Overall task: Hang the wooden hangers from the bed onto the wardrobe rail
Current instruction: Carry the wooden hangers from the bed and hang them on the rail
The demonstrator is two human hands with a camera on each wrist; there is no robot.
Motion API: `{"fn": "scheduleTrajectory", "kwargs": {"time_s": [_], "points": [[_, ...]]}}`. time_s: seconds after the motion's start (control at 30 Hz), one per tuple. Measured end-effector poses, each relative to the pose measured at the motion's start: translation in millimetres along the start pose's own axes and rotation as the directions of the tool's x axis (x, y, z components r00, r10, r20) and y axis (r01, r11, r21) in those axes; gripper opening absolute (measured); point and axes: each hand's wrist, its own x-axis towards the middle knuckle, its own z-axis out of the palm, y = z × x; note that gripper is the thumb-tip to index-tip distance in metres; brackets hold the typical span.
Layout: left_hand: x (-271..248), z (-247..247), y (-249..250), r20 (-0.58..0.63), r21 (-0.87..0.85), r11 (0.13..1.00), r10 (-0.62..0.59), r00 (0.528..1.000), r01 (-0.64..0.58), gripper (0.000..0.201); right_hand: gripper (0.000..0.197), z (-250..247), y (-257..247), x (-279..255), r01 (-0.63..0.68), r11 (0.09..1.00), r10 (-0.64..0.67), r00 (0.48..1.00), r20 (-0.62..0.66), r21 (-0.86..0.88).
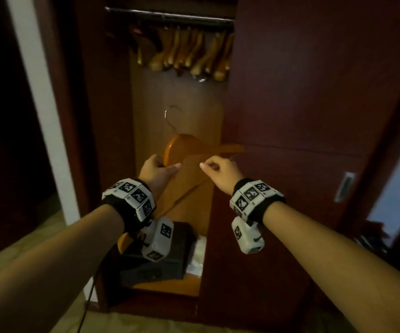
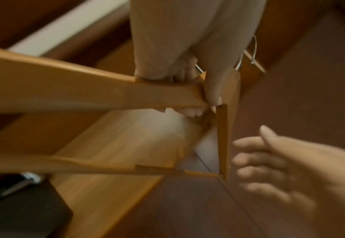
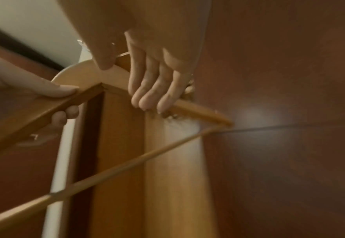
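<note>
I stand facing the open wardrobe. My left hand [image 1: 157,168] grips a wooden hanger [image 1: 182,147] just below its rounded neck, thumb on top and fingers curled under [image 2: 187,112]. The hanger's metal hook [image 1: 170,116] points up, and one arm slopes down past my left wrist. My right hand [image 1: 215,168] is at the hanger's other arm with loose fingers [image 3: 147,90] that grip nothing; the left wrist view shows this hand [image 2: 279,161] slightly apart from the wood. High above, the dark rail [image 1: 170,16] carries several wooden hangers [image 1: 189,54].
A dark box [image 1: 165,255] and a white bag [image 1: 199,251] sit on the wardrobe floor. The dark red sliding door [image 1: 314,104] with its metal handle [image 1: 344,186] closes off the right side. A white door frame [image 1: 40,104] stands on the left.
</note>
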Motion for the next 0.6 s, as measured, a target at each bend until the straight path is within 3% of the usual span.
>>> {"fn": "scheduleTrajectory", "kwargs": {"time_s": [0.13, 0.2, 0.3, 0.47, 0.53, 0.6], "points": [[44, -32, 1, -0.085, -0.161, 0.985, -0.068, 0.994, 0.053, 0.025, 0.040, 59, -23, 64, 0.024, 0.989, -0.049, 0.984, 0.171, 0.145], [67, -41, 3, -0.048, -0.303, 0.949, -0.104, 0.993, 0.085, 0.028, 0.051, 87, -30, 90, 0.023, 0.984, -0.071, 0.959, 0.276, 0.175], [108, -49, 5, 0.043, -0.434, 0.896, -0.085, 0.995, 0.096, 0.009, 0.058, 117, -37, 129, -0.007, 0.959, -0.096, 0.933, 0.346, 0.283], [195, -66, 12, 0.149, -0.433, 0.900, 0.018, 0.989, 0.049, 0.016, 0.065, 135, -49, 197, -0.073, 0.869, -0.100, 0.943, 0.317, 0.490], [232, -76, 17, 0.173, -0.395, 0.918, 0.038, 0.984, 0.034, 0.028, 0.058, 136, -57, 223, -0.107, 0.828, -0.101, 0.937, 0.334, 0.550], [265, -84, 24, 0.204, -0.357, 0.934, 0.049, 0.978, 0.027, 0.035, 0.070, 138, -66, 248, -0.119, 0.810, -0.106, 0.933, 0.344, 0.574]]}}
